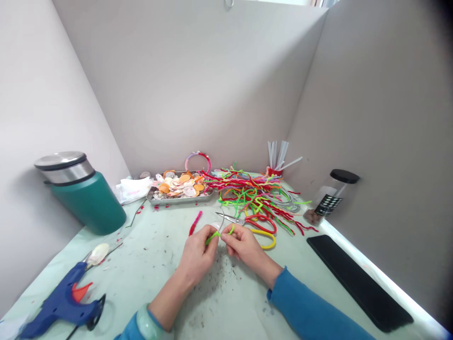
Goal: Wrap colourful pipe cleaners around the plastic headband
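My left hand (200, 251) is closed, with thumb and finger pinching a bright green pipe cleaner (213, 237). Right beside it, my right hand (244, 245) pinches the same green strand near its other end, which curls up above the fingers. A thin grey curved wire or band (222, 220) rises between the two hands; its lower part is hidden by my fingers. Just beyond lie scissors (244, 220) with red and yellow handles, their blades pointing left. A short pink-red pipe cleaner (195, 223) rests on the table left of the scissors.
A metal tray (170, 202) of coloured discs and a wrapped pink hoop (198, 162) sit at the back. Right of them spreads a tangle of pipe cleaners (255, 191). A green bottle (90, 203) and blue glue gun (58, 302) stand left; a jar (329, 196) and black slab (357, 283) right.
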`<state>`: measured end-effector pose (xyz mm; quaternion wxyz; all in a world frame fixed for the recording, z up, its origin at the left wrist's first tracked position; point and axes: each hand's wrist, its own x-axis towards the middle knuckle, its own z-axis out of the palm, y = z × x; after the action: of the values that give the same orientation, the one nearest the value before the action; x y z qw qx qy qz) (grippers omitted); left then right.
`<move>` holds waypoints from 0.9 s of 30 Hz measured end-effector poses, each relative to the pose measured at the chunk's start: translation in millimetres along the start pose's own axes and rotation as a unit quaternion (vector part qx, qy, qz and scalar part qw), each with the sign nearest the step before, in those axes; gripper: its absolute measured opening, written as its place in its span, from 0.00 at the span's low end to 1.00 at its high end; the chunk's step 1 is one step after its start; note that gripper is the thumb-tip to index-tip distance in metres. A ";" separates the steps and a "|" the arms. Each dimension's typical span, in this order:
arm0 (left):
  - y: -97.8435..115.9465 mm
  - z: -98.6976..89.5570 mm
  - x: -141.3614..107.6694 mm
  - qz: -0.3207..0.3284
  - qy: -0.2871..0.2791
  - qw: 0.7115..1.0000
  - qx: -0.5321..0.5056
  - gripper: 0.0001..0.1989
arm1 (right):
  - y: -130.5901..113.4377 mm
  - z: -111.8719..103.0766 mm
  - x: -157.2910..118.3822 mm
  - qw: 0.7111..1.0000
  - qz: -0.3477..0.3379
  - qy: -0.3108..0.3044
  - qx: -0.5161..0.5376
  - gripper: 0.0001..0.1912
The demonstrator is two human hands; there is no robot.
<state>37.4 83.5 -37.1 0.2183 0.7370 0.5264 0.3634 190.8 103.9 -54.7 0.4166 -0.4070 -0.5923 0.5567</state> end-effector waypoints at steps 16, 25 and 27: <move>-4.9 2.8 1.6 0.004 0.055 0.993 0.108 0.08 | -1.4 -2.2 -0.2 0.994 -0.065 0.084 -0.008 0.18; -6.6 4.1 -3.4 0.137 0.080 0.941 0.300 0.07 | 2.5 1.1 -6.8 0.963 -0.133 0.049 -0.228 0.11; -4.5 4.6 -4.1 0.169 0.092 0.916 0.351 0.08 | 2.9 -0.1 -6.5 0.958 -0.134 0.044 -0.249 0.10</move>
<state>37.5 81.6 -44.4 -0.1685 0.8074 0.5056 0.2530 193.0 97.9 -57.9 0.3985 -0.4389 -0.7423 0.3124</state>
